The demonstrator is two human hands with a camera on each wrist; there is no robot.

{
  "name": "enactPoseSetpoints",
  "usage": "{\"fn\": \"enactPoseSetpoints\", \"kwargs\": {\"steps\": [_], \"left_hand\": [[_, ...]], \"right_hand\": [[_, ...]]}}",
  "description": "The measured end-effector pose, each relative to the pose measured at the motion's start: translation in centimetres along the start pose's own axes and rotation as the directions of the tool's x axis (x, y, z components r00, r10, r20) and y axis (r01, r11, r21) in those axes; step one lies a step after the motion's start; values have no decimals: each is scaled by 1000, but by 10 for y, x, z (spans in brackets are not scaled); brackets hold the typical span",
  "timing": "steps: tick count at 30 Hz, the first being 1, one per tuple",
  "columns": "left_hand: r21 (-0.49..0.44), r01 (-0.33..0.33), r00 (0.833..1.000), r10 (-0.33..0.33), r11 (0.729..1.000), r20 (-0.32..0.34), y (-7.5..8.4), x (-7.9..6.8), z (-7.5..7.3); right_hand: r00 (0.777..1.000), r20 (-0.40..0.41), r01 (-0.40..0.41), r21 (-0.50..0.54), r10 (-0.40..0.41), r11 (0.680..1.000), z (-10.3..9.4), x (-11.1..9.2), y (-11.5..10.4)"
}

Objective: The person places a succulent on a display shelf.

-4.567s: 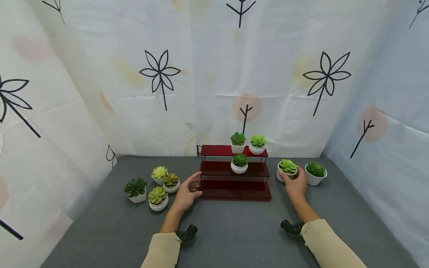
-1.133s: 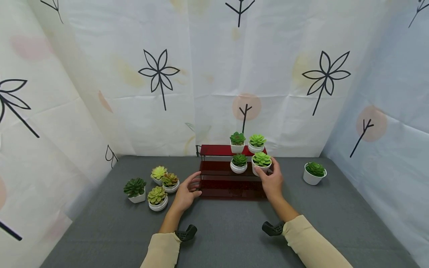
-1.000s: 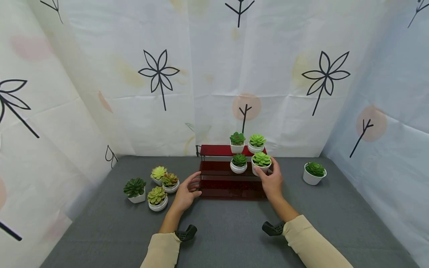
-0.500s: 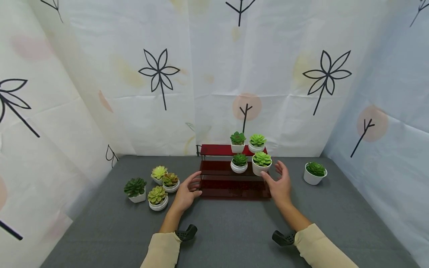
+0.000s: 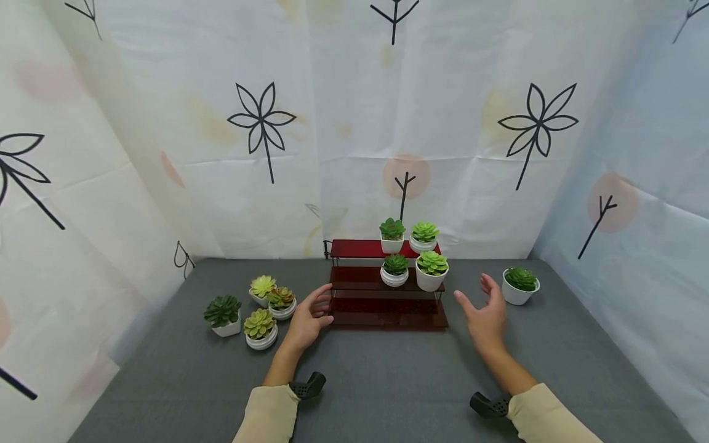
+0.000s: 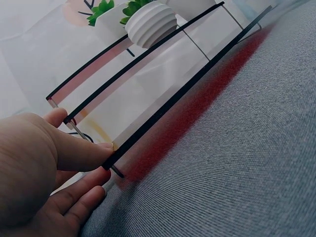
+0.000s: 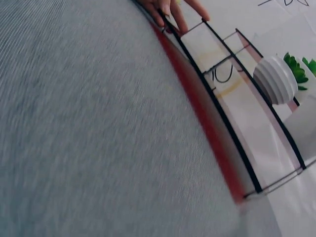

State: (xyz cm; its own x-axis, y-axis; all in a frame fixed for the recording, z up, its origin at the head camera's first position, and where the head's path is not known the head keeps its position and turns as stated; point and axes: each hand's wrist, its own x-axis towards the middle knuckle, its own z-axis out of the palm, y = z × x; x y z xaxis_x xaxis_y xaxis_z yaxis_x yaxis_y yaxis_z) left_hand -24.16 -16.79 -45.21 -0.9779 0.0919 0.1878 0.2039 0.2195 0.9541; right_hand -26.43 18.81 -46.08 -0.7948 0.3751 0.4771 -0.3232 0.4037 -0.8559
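A three-tier dark red display shelf (image 5: 388, 317) stands against the back cloth. My left hand (image 5: 306, 320) holds its left end; in the left wrist view the thumb (image 6: 84, 154) lies on the bottom tier's front corner, with fingers around the side frame. On the top tier are two potted succulents, one dark green (image 5: 392, 234) and one light green (image 5: 424, 236). A succulent in a ribbed white pot (image 5: 394, 271) and a bright green succulent (image 5: 431, 271) sit side by side on the middle tier. My right hand (image 5: 487, 317), fingers apart and holding nothing, hovers right of the shelf, near another potted succulent (image 5: 519, 286).
Left of the shelf, several potted succulents stand on the grey table (image 5: 382, 387): a dark green one (image 5: 223, 315), a yellow-green one (image 5: 260, 329), a reddish one (image 5: 282, 301) and a pale yellow one (image 5: 262, 289). Printed cloth (image 5: 354, 123) walls the table's back and sides.
My right hand carried the bright green succulent from the table's right side onto the middle tier, let it go and drew back to the right. My left hand stayed at the shelf's left end.
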Motion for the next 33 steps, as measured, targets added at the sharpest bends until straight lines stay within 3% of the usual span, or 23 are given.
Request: {"fn": "enactPoseSetpoints", "kwargs": {"steps": [7,13,24,33], "left_hand": [[14,-22,999,23,1000,-35,-7,3,2],[1,-12,1000,12,1000,-20,-4,2,1],[-6,20,1000,-20,1000,3,1,0,1],[-1,15,1000,-15,1000,2,1,0,1]], "right_hand": [[995,-36,87,-110,-92,990,-11,3,11],[988,-85,114,-142,-127,983,-21,8,16],[981,-173,49,-195,-84,980,-32,19,31],[970,-242,-26,-175,-17,984,-39,25,36]]}}
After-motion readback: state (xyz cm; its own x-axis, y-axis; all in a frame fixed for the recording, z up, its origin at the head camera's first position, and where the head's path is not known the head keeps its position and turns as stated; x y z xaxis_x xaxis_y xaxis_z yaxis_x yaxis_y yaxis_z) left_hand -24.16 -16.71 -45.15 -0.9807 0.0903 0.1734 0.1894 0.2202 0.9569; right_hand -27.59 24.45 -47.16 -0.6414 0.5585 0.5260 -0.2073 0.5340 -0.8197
